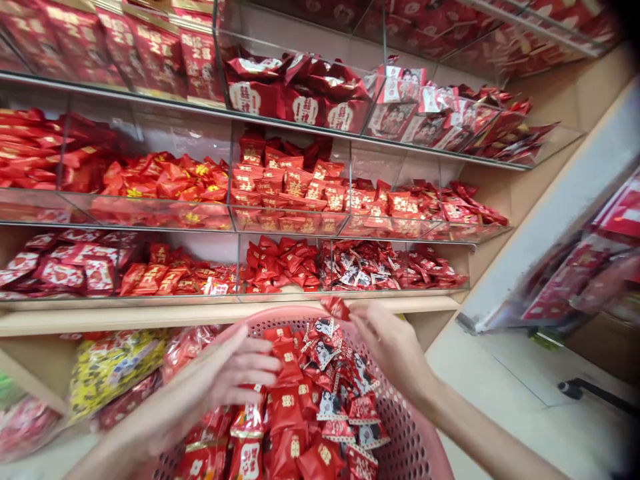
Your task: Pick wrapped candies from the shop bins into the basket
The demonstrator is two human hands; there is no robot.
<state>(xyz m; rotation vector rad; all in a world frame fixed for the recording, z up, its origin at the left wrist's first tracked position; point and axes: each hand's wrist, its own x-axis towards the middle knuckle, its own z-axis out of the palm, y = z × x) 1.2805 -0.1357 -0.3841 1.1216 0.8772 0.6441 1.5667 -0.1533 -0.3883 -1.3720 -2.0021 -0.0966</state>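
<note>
My right hand [387, 337] pinches a small red candy packet [335, 307] above the far rim of a pink perforated basket [425, 440]. My left hand [237, 367] hovers over the basket's left side, fingers apart, holding nothing. Inside the basket lie red packets with gold print [287, 400] in the middle. Smaller red, black and white packets [333, 405] are heaped on the right. Red packets with white labels [247, 460] lie at the near left, partly hidden by my left forearm.
Behind the basket rise shelves with clear bins. The lowest row holds plain red packets [280, 262] and patterned packets [363, 262]; larger bags [305, 100] stand higher up. A yellow bag [117, 367] lies below the wooden shelf edge [125, 318]. Pale tiled floor [500, 380] shows at right.
</note>
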